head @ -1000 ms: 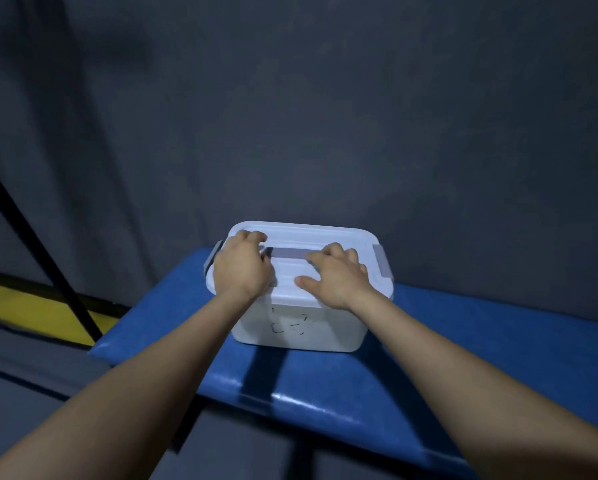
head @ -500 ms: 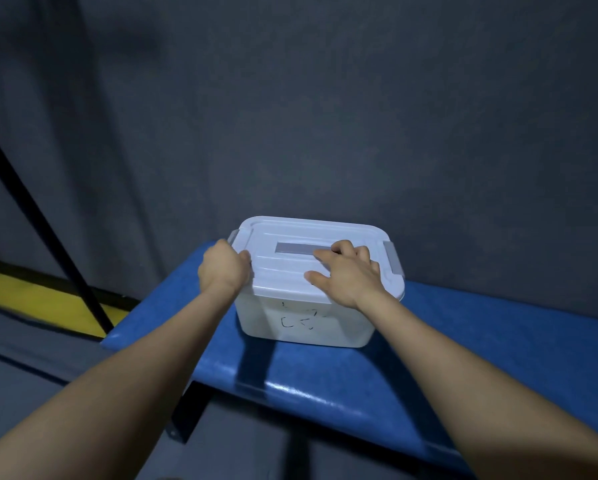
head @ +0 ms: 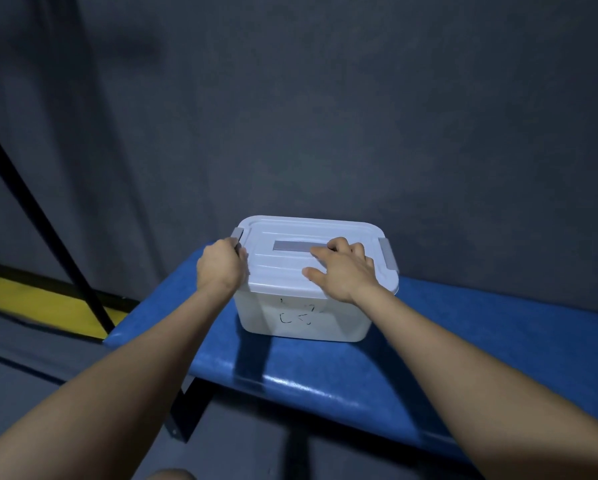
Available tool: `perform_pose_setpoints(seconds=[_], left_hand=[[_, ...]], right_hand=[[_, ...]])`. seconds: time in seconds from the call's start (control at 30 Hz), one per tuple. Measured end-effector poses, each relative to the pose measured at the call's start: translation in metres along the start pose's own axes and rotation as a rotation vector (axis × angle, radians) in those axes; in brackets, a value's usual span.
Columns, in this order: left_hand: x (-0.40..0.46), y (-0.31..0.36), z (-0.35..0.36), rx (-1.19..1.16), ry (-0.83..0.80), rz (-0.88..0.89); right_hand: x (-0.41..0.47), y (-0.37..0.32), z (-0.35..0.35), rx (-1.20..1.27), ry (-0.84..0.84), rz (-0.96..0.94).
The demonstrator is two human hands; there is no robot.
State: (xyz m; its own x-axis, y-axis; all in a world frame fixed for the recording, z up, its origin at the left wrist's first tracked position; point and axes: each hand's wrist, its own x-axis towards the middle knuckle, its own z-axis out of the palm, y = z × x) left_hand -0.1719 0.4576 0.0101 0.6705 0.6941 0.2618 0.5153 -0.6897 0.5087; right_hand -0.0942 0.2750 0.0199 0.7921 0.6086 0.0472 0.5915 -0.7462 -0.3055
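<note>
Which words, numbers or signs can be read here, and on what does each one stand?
Front wall of the white box: black handwritten marks, the first like "C"; the rest is too scrawled to read.
On the lid, its gray strip and the latch that the left hand grips: no text.

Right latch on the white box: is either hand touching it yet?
No, the right latch is untouched: the right hand rests on the lid and the left hand grips the left latch.
</note>
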Motion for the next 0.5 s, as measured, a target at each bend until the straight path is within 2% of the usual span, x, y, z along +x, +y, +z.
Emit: perform_pose_setpoints(seconds=[0.13, 0.17, 0.23, 0.3, 0.5], left_hand=[[-0.016, 0.002, -0.004, -0.005, 0.014, 0.306], [-0.022, 0.006, -0.006, -0.063, -0.041, 0.394], [-0.034, 0.011, -0.008, -0.105, -0.261, 0.553], [-0.040, 0.013, -0.008, 0.052, -0.378, 0.702], [-0.038, 0.023, -0.011, 0.222, -0.362, 0.710]], right_hand=[[-0.016, 0.012, -0.015, 0.131, -0.013, -0.073], [-0.022, 0.018, -0.019, 0.118, -0.005, -0.093], [-0.035, 0.033, -0.025, 0.052, -0.018, -0.108], [-0.046, 0.047, -0.027, -0.022, -0.055, -0.097], [-0.057, 0.057, -0.024, -0.098, -0.028, -0.086]])
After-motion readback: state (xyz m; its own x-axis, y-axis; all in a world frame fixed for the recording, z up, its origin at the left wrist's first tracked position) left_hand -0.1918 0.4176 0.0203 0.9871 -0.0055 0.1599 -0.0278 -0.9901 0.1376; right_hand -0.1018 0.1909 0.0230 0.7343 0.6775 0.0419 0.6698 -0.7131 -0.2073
